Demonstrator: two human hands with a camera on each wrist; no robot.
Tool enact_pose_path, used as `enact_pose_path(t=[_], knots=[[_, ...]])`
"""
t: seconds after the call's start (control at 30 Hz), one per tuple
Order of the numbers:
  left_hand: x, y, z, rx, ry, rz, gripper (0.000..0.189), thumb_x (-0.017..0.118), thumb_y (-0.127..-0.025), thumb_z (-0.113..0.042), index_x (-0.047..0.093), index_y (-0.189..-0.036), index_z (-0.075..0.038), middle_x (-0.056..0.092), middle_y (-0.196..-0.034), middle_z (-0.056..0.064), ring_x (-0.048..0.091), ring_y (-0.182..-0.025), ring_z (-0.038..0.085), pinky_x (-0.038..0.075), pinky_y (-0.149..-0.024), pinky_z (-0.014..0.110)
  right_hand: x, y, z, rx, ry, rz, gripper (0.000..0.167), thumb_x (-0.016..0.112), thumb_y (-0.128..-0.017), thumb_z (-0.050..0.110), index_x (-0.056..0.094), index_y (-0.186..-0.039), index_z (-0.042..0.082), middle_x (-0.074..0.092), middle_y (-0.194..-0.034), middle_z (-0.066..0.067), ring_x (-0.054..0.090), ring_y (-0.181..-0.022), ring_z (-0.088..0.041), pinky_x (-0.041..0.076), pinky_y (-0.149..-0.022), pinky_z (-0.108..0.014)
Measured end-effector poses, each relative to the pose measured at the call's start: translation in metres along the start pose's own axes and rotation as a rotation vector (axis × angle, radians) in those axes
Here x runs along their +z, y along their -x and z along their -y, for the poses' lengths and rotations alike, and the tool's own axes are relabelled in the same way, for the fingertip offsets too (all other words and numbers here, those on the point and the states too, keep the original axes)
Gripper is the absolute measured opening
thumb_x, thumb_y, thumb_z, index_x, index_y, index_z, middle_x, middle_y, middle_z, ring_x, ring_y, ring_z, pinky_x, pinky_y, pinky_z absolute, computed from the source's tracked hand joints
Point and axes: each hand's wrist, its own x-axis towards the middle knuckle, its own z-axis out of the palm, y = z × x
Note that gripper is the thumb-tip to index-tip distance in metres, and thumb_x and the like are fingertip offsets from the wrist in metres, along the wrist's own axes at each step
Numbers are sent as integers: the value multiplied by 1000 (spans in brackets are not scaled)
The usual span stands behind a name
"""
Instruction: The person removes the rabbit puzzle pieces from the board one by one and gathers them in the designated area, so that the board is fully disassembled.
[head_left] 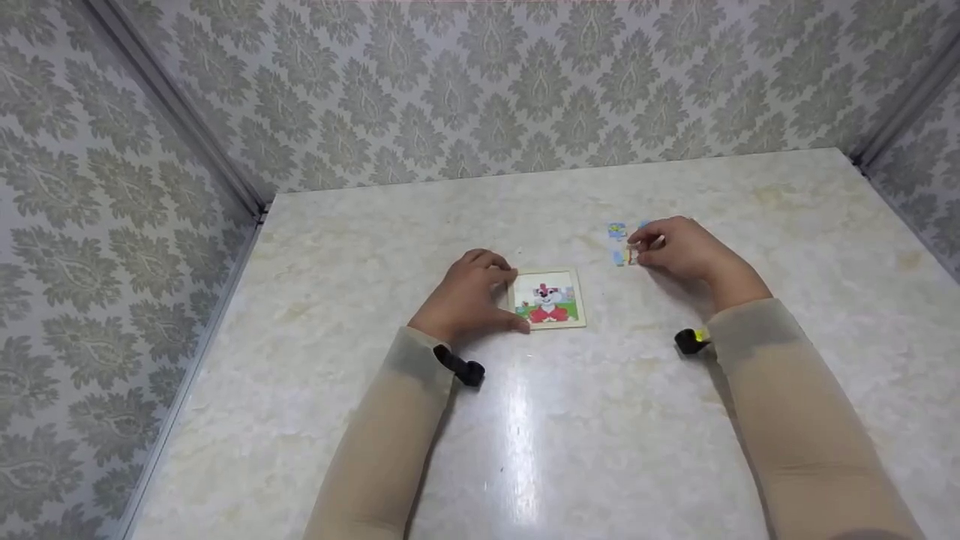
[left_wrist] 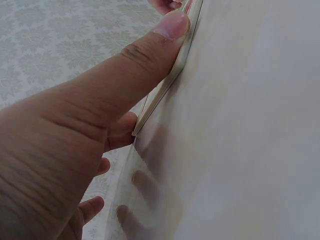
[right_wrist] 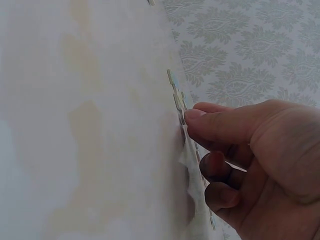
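A small square jigsaw puzzle board (head_left: 580, 300) with a pale frame lies on the table, showing a cartoon animal in red. My left hand (head_left: 471, 296) holds its left side between thumb and fingers; in the left wrist view the thumb (left_wrist: 135, 65) lies along the board's near edge. Off to the right, my right hand (head_left: 690, 251) pinches a loose puzzle piece (head_left: 631, 257) at the table surface, its thumb (right_wrist: 220, 124) on the piece in the right wrist view. Another blue-and-yellow piece (head_left: 616, 229) lies just behind. The fingers partly cover the pieces there.
The pale marbled table (head_left: 360, 247) extends around both hands. Patterned wall panels (head_left: 495, 82) stand behind it and at both sides. Each wrist carries a small black camera, such as the one on the left wrist (head_left: 469, 373).
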Motion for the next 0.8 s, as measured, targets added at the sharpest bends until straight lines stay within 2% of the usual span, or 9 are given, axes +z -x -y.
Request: enact_pose_path(t=[0.13, 0.3, 0.47, 0.6, 0.8], knots=[[0, -1, 1, -4, -8, 4, 100, 101, -76, -65, 69, -158, -17, 63, -154, 0, 44, -161, 25, 33, -139, 43, -1, 1, 7, 36, -17, 5, 42, 71, -111, 18, 70, -152, 9, 67, -140, -18, 62, -117, -32, 52, -89, -36], [0, 0, 0, -12, -9, 14, 99, 101, -77, -65, 69, -158, -18, 62, -156, -1, 43, -161, 24, 33, -140, 43, 2, 2, 19, 26, -10, -9, 40, 71, -111, 26, 73, -148, 12, 69, -136, -15, 61, -109, -29, 53, -82, -35], [-2, 1, -2, -18, -9, 38, 98, 99, -79, -65, 67, -160, -20, 59, -159, -2, 39, -163, 24, 31, -140, 44, 7, 5, 36, -19, -63, -17, 39, 74, -111, 32, 75, -145, 13, 70, -132, -12, 62, -101, -27, 53, -76, -34], [-3, 2, -3, -24, -17, 50, 97, 98, -81, -66, 66, -161, -21, 57, -160, -4, 35, -166, 24, 29, -141, 45, 13, 8, 52, -78, -100, -19, 38, 74, -111, 32, 77, -143, 13, 71, -131, -12, 59, -100, -26, 51, -79, -34], [-4, 1, -5, -24, -34, 60, 94, 96, -82, -65, 67, -160, -22, 57, -161, -4, 33, -167, 27, 31, -140, 48, 26, 12, 74, -136, -158, 10, 48, 74, -111, 32, 68, -154, 11, 69, -134, -12, 59, -102, -24, 52, -81, -31]])
